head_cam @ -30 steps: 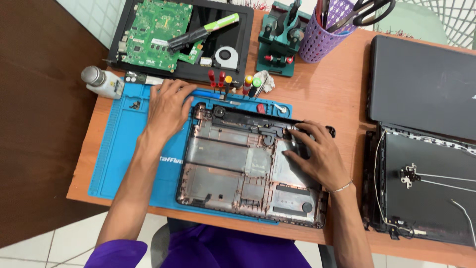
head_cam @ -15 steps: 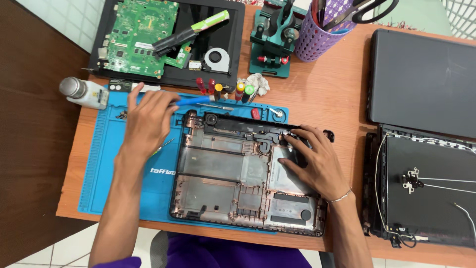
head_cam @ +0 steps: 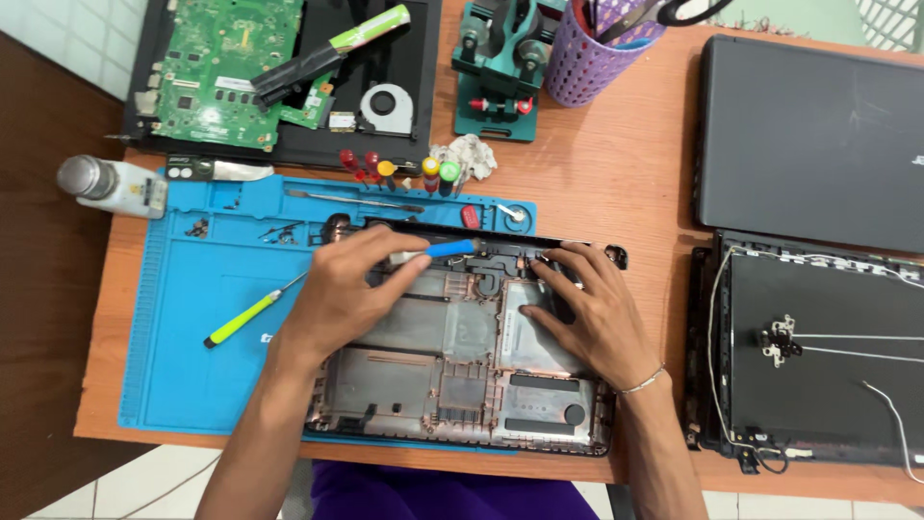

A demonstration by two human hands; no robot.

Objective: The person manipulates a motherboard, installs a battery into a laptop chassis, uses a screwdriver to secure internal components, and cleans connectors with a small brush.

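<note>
Now left hand (head_cam: 342, 294) grips blue tool (head_cam: 445, 249); right hand (head_cam: 587, 313) steadies laptop shell (head_cam: 452, 385).

One head-worn view looks steeply down (fairly close) at the worktable (head_cam: 616, 183).

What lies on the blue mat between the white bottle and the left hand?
In the head view, a green-handled screwdriver and a few loose screws lie on the blue mat between the white bottle and the left hand.
</note>
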